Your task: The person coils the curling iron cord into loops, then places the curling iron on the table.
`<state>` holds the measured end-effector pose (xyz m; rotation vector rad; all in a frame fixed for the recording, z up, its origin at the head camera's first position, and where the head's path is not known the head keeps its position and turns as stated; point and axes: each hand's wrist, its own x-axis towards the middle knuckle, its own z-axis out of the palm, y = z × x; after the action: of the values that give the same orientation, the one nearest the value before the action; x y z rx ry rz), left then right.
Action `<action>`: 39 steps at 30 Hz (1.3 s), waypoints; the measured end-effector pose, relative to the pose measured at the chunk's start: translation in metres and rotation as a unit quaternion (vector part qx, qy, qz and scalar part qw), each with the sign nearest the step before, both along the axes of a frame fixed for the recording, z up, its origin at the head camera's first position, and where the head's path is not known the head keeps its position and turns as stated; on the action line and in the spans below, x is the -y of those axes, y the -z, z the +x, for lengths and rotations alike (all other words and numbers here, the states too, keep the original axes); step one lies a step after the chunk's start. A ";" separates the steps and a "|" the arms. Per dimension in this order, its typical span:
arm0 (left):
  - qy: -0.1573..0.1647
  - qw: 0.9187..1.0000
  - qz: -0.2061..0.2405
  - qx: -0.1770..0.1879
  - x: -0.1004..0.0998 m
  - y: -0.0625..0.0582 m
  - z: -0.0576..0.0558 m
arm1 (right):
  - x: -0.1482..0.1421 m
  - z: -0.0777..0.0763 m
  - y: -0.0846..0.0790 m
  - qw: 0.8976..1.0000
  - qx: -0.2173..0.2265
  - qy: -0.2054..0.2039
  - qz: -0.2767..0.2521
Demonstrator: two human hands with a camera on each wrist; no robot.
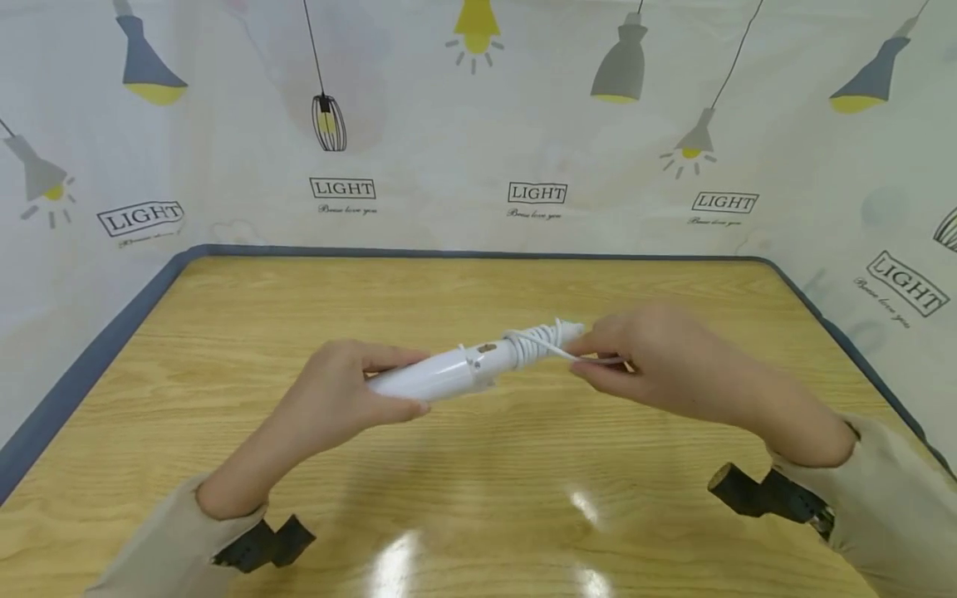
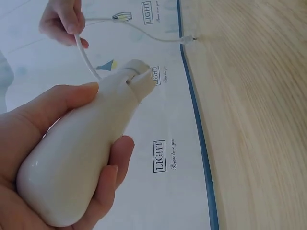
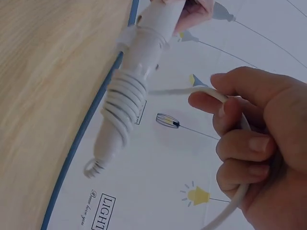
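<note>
A white corded appliance [image 1: 429,378] with a smooth, rounded body is held aloft over the table, tilted slightly up to the right. My left hand [image 1: 336,386] grips its thick end, thumb and fingers on opposite sides. White cord [image 3: 124,105] is coiled several turns round the narrow end, which tapers to a ribbed tip [image 3: 93,167]. Off that end, my right hand [image 1: 665,365] holds the loose stretch of cord, fingers curled round it in the right wrist view. Beyond the right hand, the cord runs to a small plug-like end [image 2: 187,39] in the left wrist view.
Beneath both hands lies a wood-grain table [image 1: 478,490] with light glare near its front. A dark blue edge [image 1: 478,252] borders it, and a pale sheet [image 1: 441,124] printed with lamps stands behind and at the sides. Dark wrist mounts [image 1: 770,494] stick out below the sleeves.
</note>
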<state>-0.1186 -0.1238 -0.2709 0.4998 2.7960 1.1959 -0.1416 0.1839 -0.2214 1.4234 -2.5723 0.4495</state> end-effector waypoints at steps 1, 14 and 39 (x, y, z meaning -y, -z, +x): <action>-0.009 1.000 0.006 -0.002 0.000 0.000 -0.001 | 0.000 0.003 0.003 1.000 -0.002 0.000 -0.004; -0.054 0.993 0.095 -0.047 -0.005 -0.001 -0.009 | 0.001 0.014 0.047 0.991 0.085 0.045 -0.091; 0.070 0.960 0.265 0.060 -0.017 -0.019 0.012 | -0.014 -0.044 0.080 0.955 0.180 0.008 -0.237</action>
<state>-0.1063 -0.1064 -0.2520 0.6132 2.2740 1.8693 -0.1859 0.1976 -0.3012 1.2309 -2.4712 1.3275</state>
